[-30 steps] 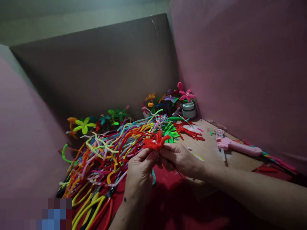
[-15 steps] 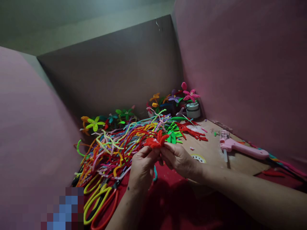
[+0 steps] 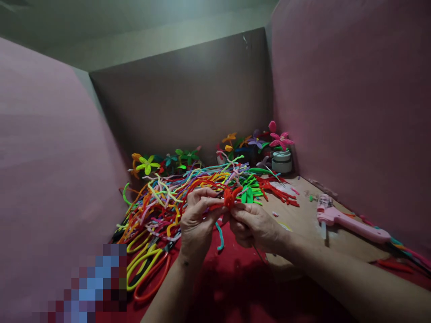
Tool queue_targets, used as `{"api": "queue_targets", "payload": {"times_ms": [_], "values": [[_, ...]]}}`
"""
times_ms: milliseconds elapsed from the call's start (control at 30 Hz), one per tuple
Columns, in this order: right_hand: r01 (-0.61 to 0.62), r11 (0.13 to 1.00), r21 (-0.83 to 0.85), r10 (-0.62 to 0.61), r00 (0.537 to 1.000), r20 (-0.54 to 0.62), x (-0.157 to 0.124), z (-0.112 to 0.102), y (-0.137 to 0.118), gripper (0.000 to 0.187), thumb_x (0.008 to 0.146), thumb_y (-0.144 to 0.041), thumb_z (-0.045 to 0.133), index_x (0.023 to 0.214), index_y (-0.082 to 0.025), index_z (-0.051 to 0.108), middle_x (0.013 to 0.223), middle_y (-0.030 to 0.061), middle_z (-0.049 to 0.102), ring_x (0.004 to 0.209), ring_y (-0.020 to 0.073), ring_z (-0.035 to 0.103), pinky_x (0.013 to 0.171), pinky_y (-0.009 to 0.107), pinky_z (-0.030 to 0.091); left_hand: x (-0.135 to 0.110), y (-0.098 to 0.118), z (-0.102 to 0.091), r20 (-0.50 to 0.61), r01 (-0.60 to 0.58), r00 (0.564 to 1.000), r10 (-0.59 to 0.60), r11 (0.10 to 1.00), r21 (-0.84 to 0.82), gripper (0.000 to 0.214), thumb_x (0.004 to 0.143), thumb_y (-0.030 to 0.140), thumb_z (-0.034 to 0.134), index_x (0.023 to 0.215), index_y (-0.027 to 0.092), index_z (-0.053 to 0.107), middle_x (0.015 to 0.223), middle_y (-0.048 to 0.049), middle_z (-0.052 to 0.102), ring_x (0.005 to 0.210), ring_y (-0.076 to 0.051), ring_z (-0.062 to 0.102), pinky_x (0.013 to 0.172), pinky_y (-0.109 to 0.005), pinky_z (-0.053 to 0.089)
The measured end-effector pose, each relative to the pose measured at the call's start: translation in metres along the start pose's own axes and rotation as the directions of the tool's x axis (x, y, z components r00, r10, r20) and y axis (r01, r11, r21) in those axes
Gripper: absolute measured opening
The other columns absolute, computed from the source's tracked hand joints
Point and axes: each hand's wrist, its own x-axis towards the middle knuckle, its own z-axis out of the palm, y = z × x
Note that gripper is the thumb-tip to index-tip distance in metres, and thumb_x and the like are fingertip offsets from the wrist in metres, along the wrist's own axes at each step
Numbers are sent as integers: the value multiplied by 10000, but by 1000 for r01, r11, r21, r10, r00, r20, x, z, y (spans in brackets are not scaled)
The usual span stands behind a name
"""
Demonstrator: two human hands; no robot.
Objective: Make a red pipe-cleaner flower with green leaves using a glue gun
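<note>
Both hands meet in the middle of the view around a small red pipe-cleaner flower (image 3: 229, 197). My left hand (image 3: 198, 220) curls its fingers over the flower's left petals. From the right, my right hand (image 3: 254, 224) pinches the flower at its base. A teal pipe cleaner (image 3: 220, 236) hangs down between the two hands. Just behind them lies a big tangle of coloured pipe cleaners (image 3: 175, 193) on the work surface.
Finished pipe-cleaner flowers (image 3: 147, 164) line the back wall; a pink one (image 3: 280, 140) stands over a small white pot (image 3: 282, 162). A pink glue gun (image 3: 350, 220) lies at right on a wooden board (image 3: 303, 220). Red and yellow-handled scissors (image 3: 148, 273) lie lower left. Pink walls enclose both sides.
The view has swung left, so everything sits further right in frame. My left hand's fingers have lifted and closed over the flower's petals, folding them together.
</note>
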Motion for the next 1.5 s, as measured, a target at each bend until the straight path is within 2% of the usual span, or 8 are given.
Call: {"api": "queue_targets", "payload": {"times_ms": [200, 433, 633, 900, 1067, 1367, 1433, 1500], "values": [[-3, 996, 93, 4, 1000, -11, -4, 10, -3, 242, 780, -390, 586, 789, -153, 536, 466, -113, 248, 368, 27, 124, 323, 156, 154, -5, -3, -1, -42, -156, 986, 159, 985, 71, 151, 697, 150, 693, 778, 277, 704, 925, -23, 541, 897, -176, 516, 777, -327, 453], [-60, 984, 167, 57, 998, 23, -7, 6, -4, 239, 777, -378, 586, 781, -153, 504, 488, -111, 242, 391, 29, 108, 338, 154, 109, -1, 3, -7, 78, -306, 952, 296, 911, 277, 140, 746, 140, 639, 810, 260, 673, 917, -21, 567, 919, -182, 502, 788, -341, 434], [-23, 999, -36, 23, 1000, -11, -2, -1, 2, 353, 809, -431, 541, 646, -199, 331, 454, -115, 265, 363, 29, 132, 340, 162, 145, 5, 15, -9, 254, -392, 916, 310, 825, 406, 109, 729, 128, 632, 799, 212, 636, 934, -53, 582, 934, -213, 490, 796, -367, 419], [128, 914, -386, -142, 990, -9, -2, -7, 6, 384, 826, -540, 461, 686, -188, 398, 498, -90, 329, 396, 45, 284, 380, 179, 269, 5, 9, -11, 249, -347, 929, 275, 882, 319, 116, 728, 140, 656, 800, 231, 658, 1024, -53, 538, 949, -200, 475, 750, -332, 459], [180, 804, -567, -214, 977, 8, -3, -4, 3, 414, 846, -564, 395, 690, -181, 424, 493, -80, 342, 412, 53, 327, 398, 194, 256, 6, 10, -12, 263, -395, 912, 315, 844, 362, 116, 726, 147, 659, 793, 241, 656, 1012, -52, 550, 960, -213, 467, 735, -339, 458], [203, 705, -680, -259, 966, 19, -4, -7, 6, 452, 884, -553, 306, 637, -183, 382, 490, -64, 367, 418, 49, 310, 406, 197, 258, 5, 7, -11, 339, -564, 825, 451, 673, 478, 157, 762, 111, 585, 782, 257, 639, 1022, -53, 578, 999, -224, 463, 839, -380, 426], [215, 701, -680, -271, 962, 25, -4, -8, 7, 443, 890, -541, 308, 639, -181, 379, 497, -63, 367, 417, 46, 302, 398, 190, 252, 4, 9, -12, 341, -566, 824, 452, 677, 470, 178, 760, 97, 583, 805, 258, 643, 1023, -58, 580, 1008, -224, 463, 851, -378, 423], [229, 729, -645, -277, 960, 27, -5, -8, 5, 435, 882, -546, 327, 657, -179, 393, 502, -68, 358, 412, 42, 293, 392, 184, 247, 4, 14, -15, 328, -515, 853, 405, 753, 409, 180, 742, 116, 618, 845, 260, 649, 1032, -62, 579, 1012, -228, 473, 858, -378, 425]]}}
